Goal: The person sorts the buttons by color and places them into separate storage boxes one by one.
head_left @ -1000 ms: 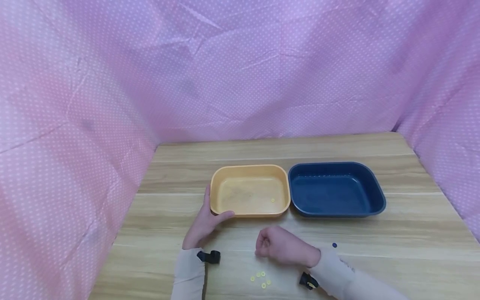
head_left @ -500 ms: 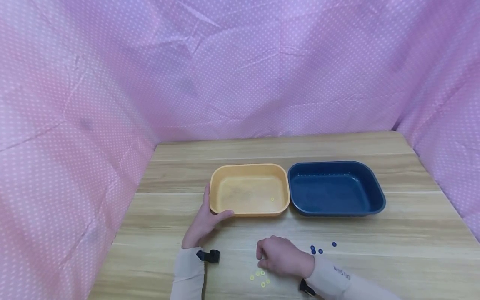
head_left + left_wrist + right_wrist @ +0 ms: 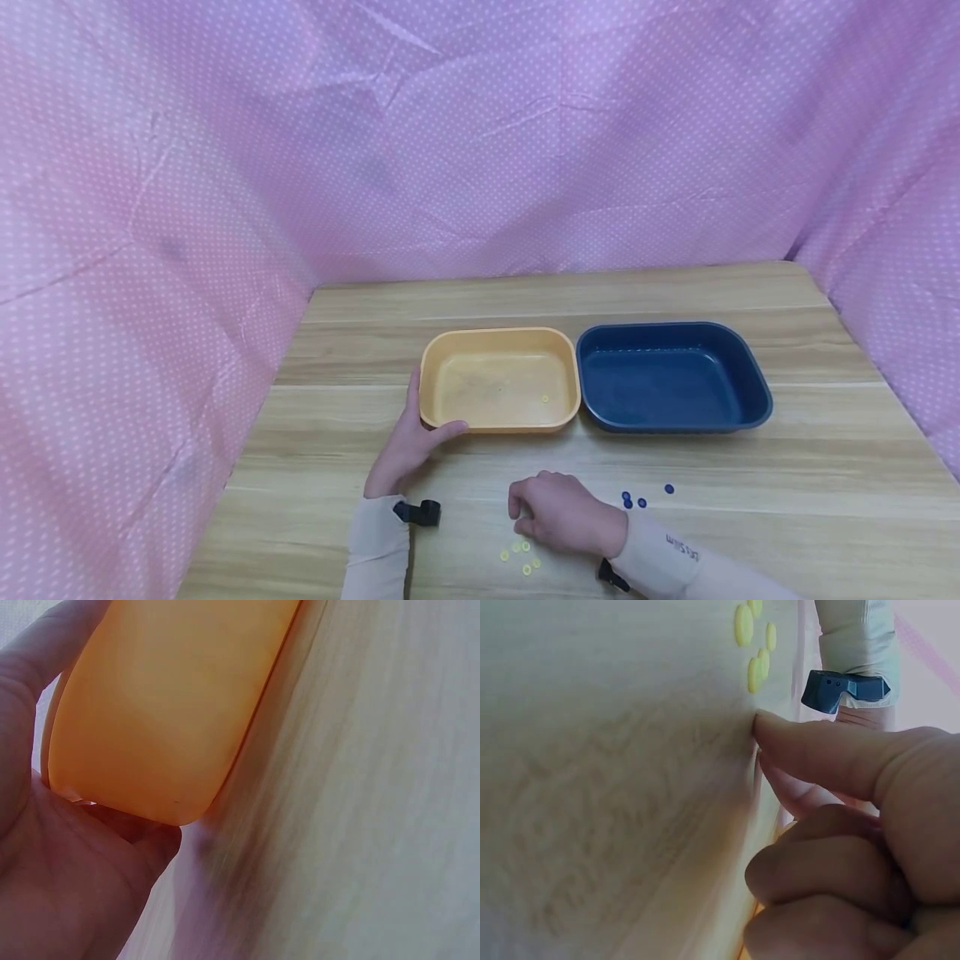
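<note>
In the head view my left hand (image 3: 408,446) grips the near left corner of a yellow tray (image 3: 498,430), thumb along its front wall and fingers at its left side. The left wrist view shows the palm close against the tray's corner (image 3: 165,712). One small yellow button (image 3: 545,398) lies inside the tray. My right hand (image 3: 566,512) is low over the table, thumb and index fingertips brought together at the wood, other fingers curled. I cannot tell whether something is pinched there. Just beside those fingertips lie several yellow buttons (image 3: 744,625).
A dark blue tray (image 3: 675,429) stands right of the yellow one, their rims side by side. Several dark blue buttons (image 3: 642,502) lie near my right wrist. Pink dotted cloth (image 3: 480,167) walls the wooden table (image 3: 360,333) at the back and sides.
My right hand has shifted slightly toward me and its wrist has turned, uncovering more of the blue buttons. The left hand and both trays stay in place.
</note>
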